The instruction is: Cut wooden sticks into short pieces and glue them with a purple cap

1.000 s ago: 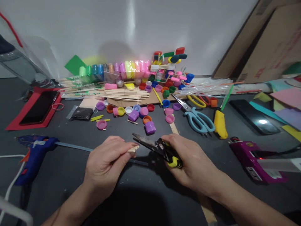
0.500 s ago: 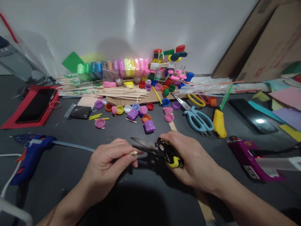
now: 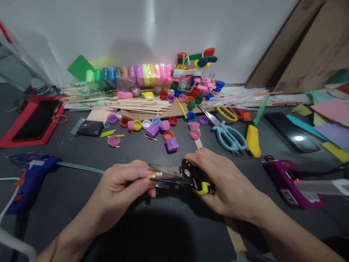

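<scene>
My left hand [image 3: 120, 189] is closed in a pinch on a few short pale wooden sticks [image 3: 157, 175], whose ends poke out past the fingertips. In my right hand [image 3: 225, 183] are black-and-yellow shears [image 3: 187, 173], gripped by the handles. The blades are apart and point left, with the stick ends between them. Whether an edge touches the wood I cannot tell. Beyond the hands lie a purple bottle cap [image 3: 172, 145] and an orange cap [image 3: 168, 136]. A flat wooden strip [image 3: 236, 238] runs beneath my right wrist.
A blue glue gun [image 3: 32, 178] lies at left, its glue stick reaching toward my left hand. Blue-handled scissors [image 3: 229, 135], a yellow cutter [image 3: 253, 142] and a purple device [image 3: 293, 182] are at right. Wooden skewers [image 3: 147, 106] and several caps lie farther back.
The stick ends now show farther out from my left fingertips, between the shear blades. The lower blade has come nearer to the left fingers. The view has shifted slightly.
</scene>
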A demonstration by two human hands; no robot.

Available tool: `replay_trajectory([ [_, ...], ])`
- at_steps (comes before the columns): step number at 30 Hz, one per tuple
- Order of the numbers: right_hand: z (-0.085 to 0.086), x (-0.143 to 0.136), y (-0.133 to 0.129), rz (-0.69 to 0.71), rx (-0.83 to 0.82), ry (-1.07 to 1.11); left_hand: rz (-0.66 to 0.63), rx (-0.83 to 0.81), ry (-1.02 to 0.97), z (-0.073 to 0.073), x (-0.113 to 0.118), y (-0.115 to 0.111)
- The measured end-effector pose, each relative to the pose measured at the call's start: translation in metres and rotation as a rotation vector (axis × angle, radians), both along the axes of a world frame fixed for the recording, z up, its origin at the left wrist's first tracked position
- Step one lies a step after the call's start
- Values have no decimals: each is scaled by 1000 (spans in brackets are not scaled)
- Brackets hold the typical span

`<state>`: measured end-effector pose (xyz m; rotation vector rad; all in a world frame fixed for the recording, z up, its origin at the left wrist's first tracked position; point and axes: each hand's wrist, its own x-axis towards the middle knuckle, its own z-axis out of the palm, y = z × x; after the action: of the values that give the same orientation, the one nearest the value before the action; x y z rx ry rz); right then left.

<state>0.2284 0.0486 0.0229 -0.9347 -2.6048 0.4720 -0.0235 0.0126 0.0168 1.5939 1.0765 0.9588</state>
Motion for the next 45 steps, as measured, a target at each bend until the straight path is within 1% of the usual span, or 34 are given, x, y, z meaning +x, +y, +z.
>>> replay_trajectory([
  [4,0,0,0,-9,25,0,11,16,44,2,-1,1],
  [10,-1,0,-1,-23,77,0,8,-13,106,-1,-2,-1],
  [17,-2,4,-1,-15,114,-36,16,-56,112,1,0,-1],
  [20,-3,7,1,-44,131,-52,28,-80,45,-1,0,-2],
  [22,-5,7,3,-87,128,-80,48,-131,-18,-3,0,-3],
  [24,-7,7,5,-136,108,-157,57,-219,-103,-6,-1,-3],
  [27,-11,5,9,-186,54,-312,36,-325,-279,-10,-1,-4],
  [30,-17,5,12,-200,52,-387,-18,-330,-395,-11,-1,-4],
  [34,-22,5,16,-191,154,-411,-60,-324,-414,-6,0,-5],
  [36,-18,3,16,-160,180,-354,-67,-324,-405,-4,1,-5],
  [37,-14,1,14,-143,182,-277,-72,-322,-398,-3,1,-6],
  [39,-3,-7,8,-101,158,-47,-84,-328,-378,-3,3,-6],
  [40,4,-13,5,-70,111,74,-89,-339,-367,-2,3,-7],
  [42,15,-24,-2,52,62,236,-97,-361,-350,-2,4,-8],
  [44,20,-33,-5,179,82,298,-102,-372,-325,-1,5,-9],
  [45,20,-35,-5,207,113,310,-105,-375,-309,-1,6,-10],
])
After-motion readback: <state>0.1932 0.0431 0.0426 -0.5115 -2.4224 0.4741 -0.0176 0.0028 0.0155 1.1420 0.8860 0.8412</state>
